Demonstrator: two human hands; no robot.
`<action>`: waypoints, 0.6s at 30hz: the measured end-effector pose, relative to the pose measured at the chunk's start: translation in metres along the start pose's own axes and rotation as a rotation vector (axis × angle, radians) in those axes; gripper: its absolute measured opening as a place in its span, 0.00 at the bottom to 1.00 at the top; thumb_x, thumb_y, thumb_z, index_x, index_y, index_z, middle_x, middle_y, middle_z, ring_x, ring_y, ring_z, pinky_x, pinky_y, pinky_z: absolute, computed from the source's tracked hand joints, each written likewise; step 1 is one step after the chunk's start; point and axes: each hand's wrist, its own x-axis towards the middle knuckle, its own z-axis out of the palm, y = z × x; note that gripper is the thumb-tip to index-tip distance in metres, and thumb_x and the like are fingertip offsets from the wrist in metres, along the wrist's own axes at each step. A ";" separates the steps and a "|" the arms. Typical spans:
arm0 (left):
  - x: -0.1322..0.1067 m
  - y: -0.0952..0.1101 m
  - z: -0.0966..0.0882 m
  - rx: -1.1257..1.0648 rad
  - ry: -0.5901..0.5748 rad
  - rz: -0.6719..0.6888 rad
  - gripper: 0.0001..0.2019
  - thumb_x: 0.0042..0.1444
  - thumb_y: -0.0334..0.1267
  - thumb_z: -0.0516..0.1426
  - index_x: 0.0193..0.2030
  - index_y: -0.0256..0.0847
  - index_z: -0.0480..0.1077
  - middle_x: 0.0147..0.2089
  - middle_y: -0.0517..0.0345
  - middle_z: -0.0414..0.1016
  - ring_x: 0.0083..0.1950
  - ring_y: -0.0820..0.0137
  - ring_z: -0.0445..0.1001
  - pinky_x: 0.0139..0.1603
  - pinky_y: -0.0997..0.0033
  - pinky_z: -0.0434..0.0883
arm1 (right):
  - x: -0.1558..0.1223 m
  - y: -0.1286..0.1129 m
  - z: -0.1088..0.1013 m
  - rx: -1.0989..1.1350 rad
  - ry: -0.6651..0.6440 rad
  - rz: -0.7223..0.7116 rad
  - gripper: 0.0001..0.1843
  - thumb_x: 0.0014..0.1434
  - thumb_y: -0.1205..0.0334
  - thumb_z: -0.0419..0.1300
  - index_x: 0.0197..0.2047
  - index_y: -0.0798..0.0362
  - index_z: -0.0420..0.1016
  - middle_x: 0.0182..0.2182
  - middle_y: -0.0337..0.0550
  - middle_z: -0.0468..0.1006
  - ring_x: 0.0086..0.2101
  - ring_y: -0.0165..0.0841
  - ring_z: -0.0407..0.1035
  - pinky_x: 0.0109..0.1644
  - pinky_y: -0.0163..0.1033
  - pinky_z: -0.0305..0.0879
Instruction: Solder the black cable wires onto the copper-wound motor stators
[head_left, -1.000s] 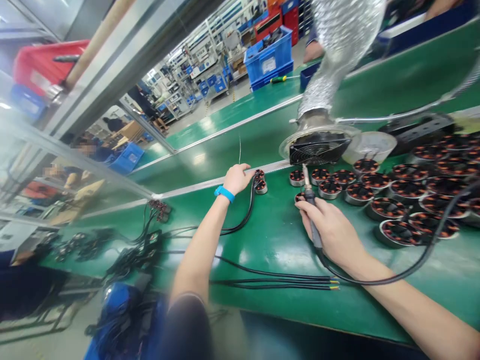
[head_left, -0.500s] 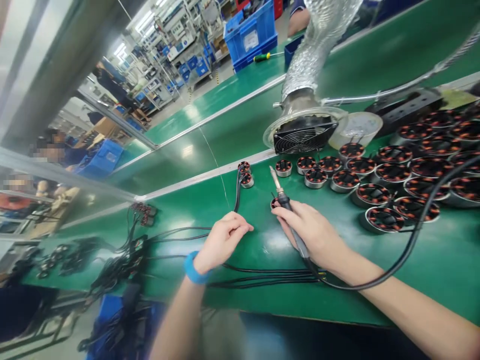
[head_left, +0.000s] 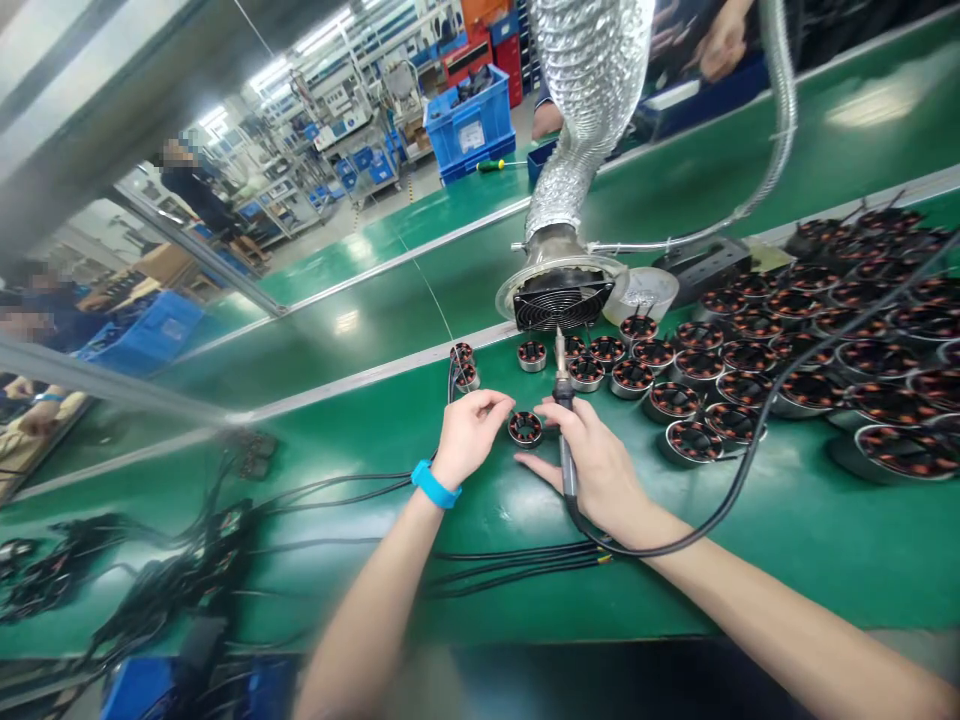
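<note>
Black-gripped soldering iron (head_left: pixel 564 445), one, held in half-open right hand (head_left: pixel 604 475). Left hand (head_left: pixel 474 432) pinched shut, contents unclear. One copper-wound ring (head_left: pixel 525 429) between; two cabled rings (head_left: pixel 468 377) beyond left.

The soldering iron's shaft (head_left: pixel 561 360) is metal, the duct (head_left: pixel 581 110) crinkled foil, the bench (head_left: pixel 675 590) glossy.

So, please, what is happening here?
At a green bench, someone's right hand holds a soldering iron pointing away from the person. The left hand is pinched; whether it holds anything is unclear. Between the two hands sits one wound ring, and more rings crowd the right side.
</note>
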 end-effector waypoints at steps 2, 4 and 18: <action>-0.009 0.003 -0.004 0.032 -0.010 -0.021 0.11 0.61 0.41 0.58 0.36 0.37 0.79 0.35 0.55 0.80 0.36 0.69 0.74 0.40 0.72 0.70 | 0.001 0.000 0.001 0.096 -0.009 0.021 0.26 0.63 0.59 0.63 0.60 0.49 0.59 0.50 0.53 0.68 0.43 0.43 0.74 0.45 0.49 0.76; -0.022 0.007 -0.010 0.042 -0.021 -0.060 0.11 0.61 0.41 0.58 0.36 0.37 0.79 0.34 0.55 0.80 0.36 0.69 0.75 0.39 0.72 0.70 | 0.001 0.000 0.002 0.211 -0.013 0.034 0.26 0.63 0.62 0.63 0.60 0.48 0.59 0.51 0.52 0.68 0.44 0.40 0.74 0.49 0.48 0.76; -0.042 0.009 -0.021 -0.262 -0.212 -0.316 0.12 0.55 0.44 0.61 0.32 0.36 0.75 0.28 0.59 0.73 0.29 0.74 0.66 0.33 0.75 0.63 | 0.000 0.001 0.007 0.528 -0.099 0.100 0.27 0.60 0.65 0.64 0.60 0.45 0.60 0.52 0.49 0.68 0.46 0.39 0.75 0.51 0.49 0.76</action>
